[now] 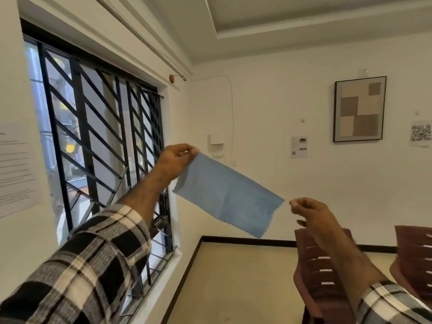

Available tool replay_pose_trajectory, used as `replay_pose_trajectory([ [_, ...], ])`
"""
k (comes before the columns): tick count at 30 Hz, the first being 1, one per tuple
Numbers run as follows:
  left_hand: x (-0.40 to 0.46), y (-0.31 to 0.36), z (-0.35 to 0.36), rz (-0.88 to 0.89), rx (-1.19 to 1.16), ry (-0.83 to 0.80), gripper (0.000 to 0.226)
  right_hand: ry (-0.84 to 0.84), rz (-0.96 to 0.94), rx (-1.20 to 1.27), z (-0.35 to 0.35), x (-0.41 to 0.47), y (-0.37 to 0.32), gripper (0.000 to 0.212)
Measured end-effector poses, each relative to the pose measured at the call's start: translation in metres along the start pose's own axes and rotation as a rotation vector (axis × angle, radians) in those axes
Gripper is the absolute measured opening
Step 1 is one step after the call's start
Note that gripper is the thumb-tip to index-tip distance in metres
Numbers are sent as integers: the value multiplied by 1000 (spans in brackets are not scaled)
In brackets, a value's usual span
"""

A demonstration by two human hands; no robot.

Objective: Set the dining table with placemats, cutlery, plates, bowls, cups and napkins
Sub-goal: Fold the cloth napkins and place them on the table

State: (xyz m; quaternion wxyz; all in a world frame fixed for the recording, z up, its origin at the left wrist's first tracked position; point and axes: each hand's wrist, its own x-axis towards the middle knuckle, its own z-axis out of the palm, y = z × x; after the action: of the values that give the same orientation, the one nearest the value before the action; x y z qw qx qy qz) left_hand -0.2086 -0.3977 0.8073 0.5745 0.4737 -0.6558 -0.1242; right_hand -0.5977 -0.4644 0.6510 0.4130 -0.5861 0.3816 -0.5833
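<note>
A light blue cloth napkin [228, 195] is stretched out in the air at chest height, in front of the white wall. My left hand [175, 160] pinches its upper left corner between thumb and fingers. My right hand [308, 212] is just to the right of the napkin's right corner, fingertips pinched together, with a small gap to the cloth, so it holds nothing. The napkin slopes down from left to right and shows a fold crease in the middle. The dining table is out of view.
A barred window [100, 141] fills the left wall. Two dark red plastic chairs [320, 272] stand at the lower right, under my right forearm. A framed picture [360, 108] and papers hang on the far wall. Beige floor [233, 284] lies below.
</note>
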Motion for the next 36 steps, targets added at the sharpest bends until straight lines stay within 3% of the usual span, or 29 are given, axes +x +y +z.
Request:
replay_pose_trajectory([
  [3, -23, -38, 0, -134, -66, 62, 16, 16, -26, 19, 6, 14, -16, 9],
  [5, -34, -47, 4, -107, 87, -20, 17, -59, -30, -37, 28, 17, -22, 8],
  [10, -38, -25, 27, 157, 546, -238, 14, -274, -59, -177, 117, -10, -13, 18],
  [14, -32, -3, 37, 388, 968, -387, 14, -370, -107, -110, 161, -30, -20, 23],
  [16, -29, 6, 35, 474, 1045, -406, 14, -392, -133, -71, 170, -31, -26, 17],
  [21, -24, 25, 13, 508, 959, -250, 29, -353, -125, -34, 163, -32, -21, 7],
  [25, -13, 25, -16, 453, 684, -22, 25, -509, 17, 15, 145, -47, 10, 13],
  [28, -5, 26, -22, 441, 561, 0, 27, -608, 36, -41, 143, -54, 22, 20],
  [33, 2, 33, -31, 416, 523, 61, 22, -437, 0, -15, 135, -45, 16, 32],
  [36, -6, 12, -50, 308, 547, 140, 18, -292, 12, 100, 109, -33, 10, 32],
])
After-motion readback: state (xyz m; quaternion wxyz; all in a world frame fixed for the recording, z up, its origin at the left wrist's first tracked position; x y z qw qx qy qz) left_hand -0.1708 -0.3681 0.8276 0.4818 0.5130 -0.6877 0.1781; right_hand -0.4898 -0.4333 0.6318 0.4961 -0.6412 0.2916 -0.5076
